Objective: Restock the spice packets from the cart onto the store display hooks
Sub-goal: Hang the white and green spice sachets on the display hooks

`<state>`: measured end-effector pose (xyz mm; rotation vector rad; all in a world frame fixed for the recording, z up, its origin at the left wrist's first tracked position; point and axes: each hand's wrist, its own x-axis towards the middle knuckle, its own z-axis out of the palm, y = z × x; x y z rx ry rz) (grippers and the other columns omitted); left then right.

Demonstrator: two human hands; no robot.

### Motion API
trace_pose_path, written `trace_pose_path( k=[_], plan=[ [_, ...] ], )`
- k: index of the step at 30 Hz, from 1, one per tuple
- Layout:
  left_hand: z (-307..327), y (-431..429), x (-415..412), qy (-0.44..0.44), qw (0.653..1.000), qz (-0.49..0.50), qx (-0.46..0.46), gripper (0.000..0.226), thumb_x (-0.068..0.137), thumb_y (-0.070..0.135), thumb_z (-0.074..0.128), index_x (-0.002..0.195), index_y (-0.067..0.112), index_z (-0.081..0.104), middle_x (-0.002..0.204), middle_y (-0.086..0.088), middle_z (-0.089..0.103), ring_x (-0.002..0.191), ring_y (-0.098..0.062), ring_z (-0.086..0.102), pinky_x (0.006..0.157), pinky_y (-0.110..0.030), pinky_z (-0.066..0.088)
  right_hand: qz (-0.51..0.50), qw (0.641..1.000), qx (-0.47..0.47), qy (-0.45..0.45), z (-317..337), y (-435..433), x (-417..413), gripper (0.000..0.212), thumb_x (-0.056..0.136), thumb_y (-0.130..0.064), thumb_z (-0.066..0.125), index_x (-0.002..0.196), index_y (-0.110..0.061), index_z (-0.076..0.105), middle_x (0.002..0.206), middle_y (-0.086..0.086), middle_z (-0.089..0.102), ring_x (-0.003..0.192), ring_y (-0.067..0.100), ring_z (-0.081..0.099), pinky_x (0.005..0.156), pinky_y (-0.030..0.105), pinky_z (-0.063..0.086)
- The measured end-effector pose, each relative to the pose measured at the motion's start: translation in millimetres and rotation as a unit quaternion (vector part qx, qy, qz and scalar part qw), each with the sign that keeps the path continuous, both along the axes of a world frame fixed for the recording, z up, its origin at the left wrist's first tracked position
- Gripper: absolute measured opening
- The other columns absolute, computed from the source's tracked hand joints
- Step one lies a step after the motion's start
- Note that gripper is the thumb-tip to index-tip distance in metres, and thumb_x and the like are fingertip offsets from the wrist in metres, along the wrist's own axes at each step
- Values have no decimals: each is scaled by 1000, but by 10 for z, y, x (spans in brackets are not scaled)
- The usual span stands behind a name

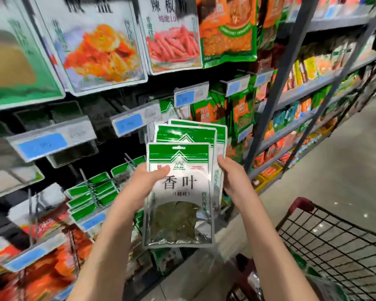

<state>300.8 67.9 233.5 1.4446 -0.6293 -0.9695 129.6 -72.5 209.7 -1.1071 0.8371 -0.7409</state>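
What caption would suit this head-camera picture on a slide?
Restocking: left hand and right hand hold a fan of green spice packets before display hooks, cart alongside.

Head-worn view, down toward shelves (291,98)

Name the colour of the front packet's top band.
Green with white lines; the front packet shows best in the head view.

The rear packets (195,132) are mostly hidden by the front packet (179,192), so their number cannot be told. The fingers of the left hand (142,181) are covered by that packet, and those of the right hand (232,174) by the stack's edge. The price tags (128,124) are blurred and cannot be read. The cart (334,235) is cut off by the right and bottom edges.
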Motion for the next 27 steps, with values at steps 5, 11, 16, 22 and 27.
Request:
trace_pose_path(
  k=[5, 11, 16, 22, 27],
  plan=[
    [-15, 260, 258, -10, 994, 102, -38, 14, 90, 2, 60, 99, 13, 63, 86, 7, 71, 71, -1, 69, 63, -15, 52, -56, 994, -84, 51, -8, -203, 141, 54, 83, -41, 56, 122, -4, 58, 127, 16, 61, 120, 32, 55, 106, 48, 40],
    [-40, 561, 315, -5, 988, 153, -36, 34, 71, 23, 76, 102, 17, 64, 95, 3, 74, 97, -20, 66, 99, -41, 46, -12, 987, -142, 73, 273, -301, 202, 20, 99, -10, 44, 105, -19, 61, 94, -10, 65, 82, 0, 60, 66, 12, 46],
    [-68, 702, 229, 1, 986, 161, -34, 50, 65, 27, 74, 112, 15, 61, 112, -4, 70, 112, -26, 62, 106, -48, 41, -2, 985, -158, 70, 361, -293, 398, 22, 96, -6, 45, 101, -13, 65, 101, 4, 69, 93, 20, 65, 66, 19, 49],
    [-55, 706, 175, -18, 983, 179, -40, 17, 90, 5, 60, 100, 18, 60, 87, 8, 75, 87, -8, 70, 82, -26, 52, -22, 981, -183, 60, 460, -371, 523, 26, 99, -8, 43, 107, 10, 60, 114, 22, 65, 98, 32, 60, 62, 20, 45],
    [-4, 624, 146, -35, 984, 173, -24, 18, 90, 4, 60, 100, 19, 63, 91, 6, 76, 93, -13, 70, 93, -36, 50, -37, 982, -176, 50, 386, -451, 576, 27, 98, -10, 45, 106, 12, 59, 115, 27, 63, 98, 42, 59, 73, 36, 46]
  ],
)
